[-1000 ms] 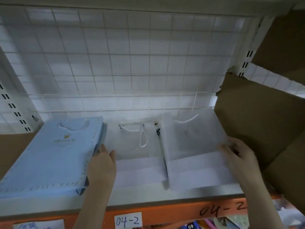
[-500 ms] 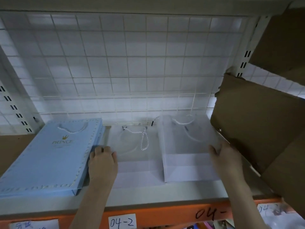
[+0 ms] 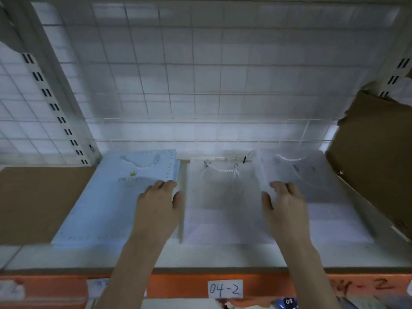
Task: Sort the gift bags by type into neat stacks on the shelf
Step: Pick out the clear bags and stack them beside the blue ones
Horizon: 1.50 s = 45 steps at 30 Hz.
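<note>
Three stacks lie flat on the shelf [image 3: 223, 257], handles toward the back edge, sorted by type: blue bags [image 3: 107, 201] at the left, frosted bags [image 3: 220, 204] in the middle, a second frosted stack [image 3: 323, 197] at the right, close beside the cardboard box [image 3: 379, 157]. Left hand [image 3: 159, 202] rests flat on the blue stack's right edge, fingers together, probably squaring it against the middle stack. Right hand [image 3: 283, 202] sits on the right stack's left edge, thumb at its side, likely nudging it into line. Pinching or just pressing: cannot tell.

Pale blue bag [image 3: 107, 197], gold crown; apparently frosted white bags [image 3: 218, 204].
</note>
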Each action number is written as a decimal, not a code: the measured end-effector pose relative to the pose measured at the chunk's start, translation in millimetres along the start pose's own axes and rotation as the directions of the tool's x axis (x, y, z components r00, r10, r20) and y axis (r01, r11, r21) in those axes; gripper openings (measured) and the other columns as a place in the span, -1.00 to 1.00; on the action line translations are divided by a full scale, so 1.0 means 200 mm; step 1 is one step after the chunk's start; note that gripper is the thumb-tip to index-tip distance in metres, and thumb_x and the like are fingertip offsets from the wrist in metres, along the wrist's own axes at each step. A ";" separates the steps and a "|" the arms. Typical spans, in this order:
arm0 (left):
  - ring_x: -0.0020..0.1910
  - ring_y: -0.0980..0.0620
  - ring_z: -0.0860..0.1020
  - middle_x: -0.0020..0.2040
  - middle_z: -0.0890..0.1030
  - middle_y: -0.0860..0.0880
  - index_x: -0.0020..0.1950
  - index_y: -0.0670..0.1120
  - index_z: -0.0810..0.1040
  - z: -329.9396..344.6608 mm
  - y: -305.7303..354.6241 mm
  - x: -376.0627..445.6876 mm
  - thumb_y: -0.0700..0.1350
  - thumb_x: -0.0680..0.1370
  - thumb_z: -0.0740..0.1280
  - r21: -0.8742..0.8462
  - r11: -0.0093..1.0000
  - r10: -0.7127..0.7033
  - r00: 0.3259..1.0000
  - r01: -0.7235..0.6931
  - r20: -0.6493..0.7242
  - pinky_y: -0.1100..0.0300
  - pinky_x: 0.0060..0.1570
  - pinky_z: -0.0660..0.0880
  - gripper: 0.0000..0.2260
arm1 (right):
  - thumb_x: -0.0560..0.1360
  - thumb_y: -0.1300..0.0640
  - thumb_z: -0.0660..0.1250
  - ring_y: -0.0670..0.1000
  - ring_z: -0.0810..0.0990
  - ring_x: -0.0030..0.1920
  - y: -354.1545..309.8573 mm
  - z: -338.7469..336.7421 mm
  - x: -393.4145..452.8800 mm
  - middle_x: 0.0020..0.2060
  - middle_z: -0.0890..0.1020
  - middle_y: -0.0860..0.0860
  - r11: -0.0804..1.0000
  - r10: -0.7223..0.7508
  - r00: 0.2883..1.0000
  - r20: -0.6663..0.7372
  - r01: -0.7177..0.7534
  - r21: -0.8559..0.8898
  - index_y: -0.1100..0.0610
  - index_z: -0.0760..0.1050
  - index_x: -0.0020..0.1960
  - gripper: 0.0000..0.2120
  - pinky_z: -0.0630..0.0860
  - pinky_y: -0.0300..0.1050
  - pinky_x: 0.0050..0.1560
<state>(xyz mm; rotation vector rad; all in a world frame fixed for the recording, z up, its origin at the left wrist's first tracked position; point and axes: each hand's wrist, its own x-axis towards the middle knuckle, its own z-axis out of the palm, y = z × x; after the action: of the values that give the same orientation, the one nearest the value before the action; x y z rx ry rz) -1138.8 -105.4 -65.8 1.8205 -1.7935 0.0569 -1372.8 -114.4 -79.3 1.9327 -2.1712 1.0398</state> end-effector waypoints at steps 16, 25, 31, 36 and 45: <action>-0.22 -0.21 0.59 -0.16 0.65 -0.13 0.11 -0.10 0.56 -1.10 -1.87 -0.56 -0.15 0.51 0.30 -0.004 0.922 -0.373 0.888 0.387 -0.270 0.08 -0.29 0.46 -0.81 | 0.52 0.10 0.26 0.14 0.53 0.06 -1.92 0.54 -0.76 0.07 0.55 0.13 0.912 -0.302 0.940 0.160 0.235 0.337 0.20 0.48 0.20 -0.71 0.43 -0.09 0.00; -0.20 -0.17 0.61 -0.16 0.66 -0.13 0.18 -0.09 0.53 -1.39 -2.46 -0.68 -0.12 0.54 0.26 -0.020 0.865 -0.467 0.792 0.501 -0.393 0.08 -0.28 0.49 -0.78 | 0.55 0.02 0.19 0.08 0.57 -0.01 -2.64 0.80 -0.95 0.13 0.56 0.07 0.849 -0.463 0.842 0.277 0.332 0.411 0.13 0.43 0.27 -0.66 0.46 -0.08 -0.01; -0.19 -0.10 0.60 -0.08 0.66 -0.11 0.20 -0.11 0.52 -1.50 -2.81 -0.71 -0.13 0.56 0.25 0.024 0.807 -0.532 0.743 0.591 -0.407 0.17 -0.32 0.44 -0.76 | 0.54 0.04 0.21 0.02 0.56 0.08 -3.03 1.02 -1.01 0.16 0.55 0.03 0.795 -0.530 0.789 0.310 0.336 0.505 0.11 0.44 0.25 -0.69 0.46 -0.10 0.03; -0.28 -0.02 0.52 -0.18 0.60 -0.01 0.22 -0.08 0.48 -1.62 -3.14 -0.65 -0.09 0.57 0.22 0.021 0.746 -0.603 0.688 0.666 -0.404 0.13 -0.32 0.49 -0.76 | 0.52 0.10 0.25 0.06 0.52 0.14 -3.39 1.20 -1.00 0.10 0.57 0.07 0.751 -0.568 0.783 0.252 0.368 0.548 0.16 0.48 0.20 -0.72 0.40 -0.12 0.07; -0.29 0.00 0.49 -0.29 0.52 0.06 0.22 -0.11 0.49 -2.01 -3.79 -0.32 -0.06 0.57 0.23 0.096 0.784 -0.509 0.723 0.614 -0.467 0.19 -0.32 0.37 -0.74 | 0.52 0.09 0.27 0.07 0.57 -0.02 -4.16 1.37 -0.91 0.02 0.59 0.07 0.671 -0.561 0.821 0.106 0.375 0.639 0.17 0.49 0.18 -0.73 0.41 -0.12 -0.05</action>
<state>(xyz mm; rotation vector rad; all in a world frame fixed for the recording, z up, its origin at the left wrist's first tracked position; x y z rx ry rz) -295.8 69.7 -33.8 2.2565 -0.9040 0.4172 -481.0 -88.4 -8.7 2.8853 -1.3286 1.5141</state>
